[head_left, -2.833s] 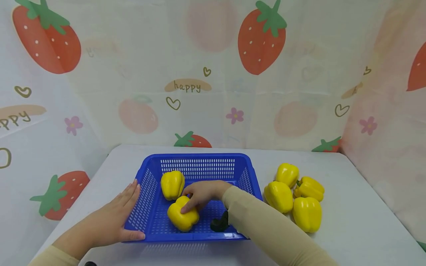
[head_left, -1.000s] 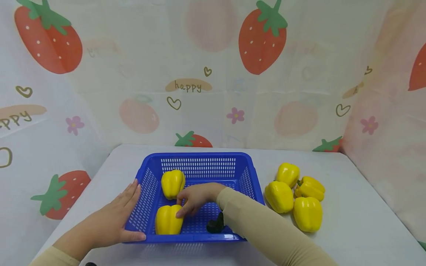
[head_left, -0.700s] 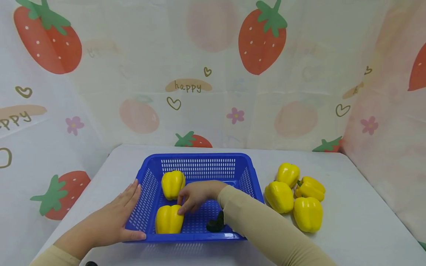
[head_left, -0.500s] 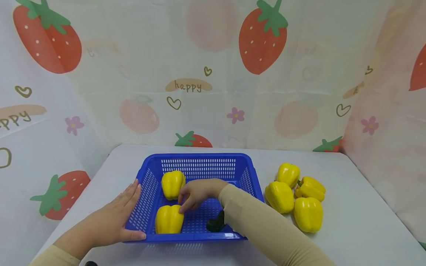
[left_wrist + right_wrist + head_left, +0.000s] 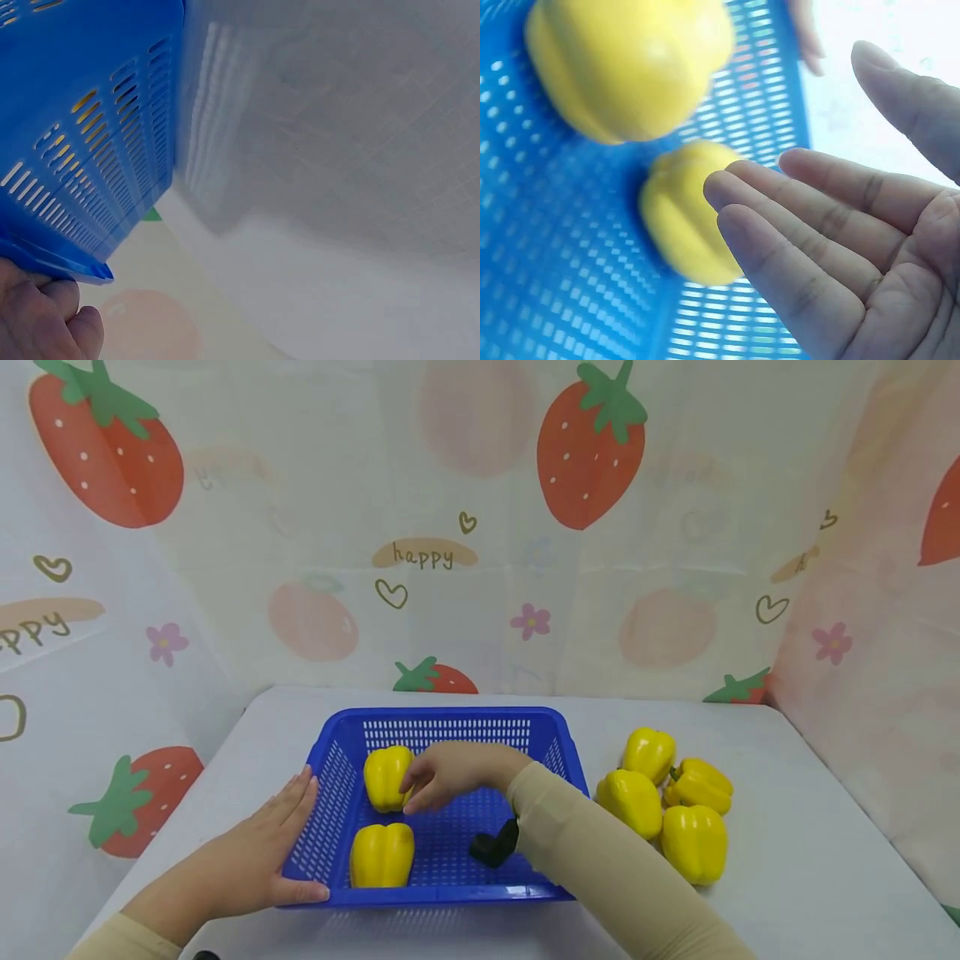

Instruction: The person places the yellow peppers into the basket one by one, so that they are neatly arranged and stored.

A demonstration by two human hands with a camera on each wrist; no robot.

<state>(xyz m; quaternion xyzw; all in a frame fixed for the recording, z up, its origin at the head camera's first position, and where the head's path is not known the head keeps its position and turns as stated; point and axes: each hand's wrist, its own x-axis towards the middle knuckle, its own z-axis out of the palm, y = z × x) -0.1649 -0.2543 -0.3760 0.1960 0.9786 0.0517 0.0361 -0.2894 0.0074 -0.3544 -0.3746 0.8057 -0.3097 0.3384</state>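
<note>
Right hand (image 5: 453, 774) has risen off the near pepper (image 5: 382, 857), at seven o'clock in the blue basket (image 5: 450, 895); relaxed, it holds nothing. Left hand (image 5: 258, 852) lies straight-fingered along the nine o'clock side. Probably light, firm and slick, the pepper should suit a grip round its lobed flanks.

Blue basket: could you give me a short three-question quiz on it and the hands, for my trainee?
1. How many yellow peppers can be seen inside the basket?
2. True or false: the right hand is holding nothing.
3. The left hand is at which side of the basket? A) left B) right C) far

Key: 1. Two. 2. True. 3. A.
</note>
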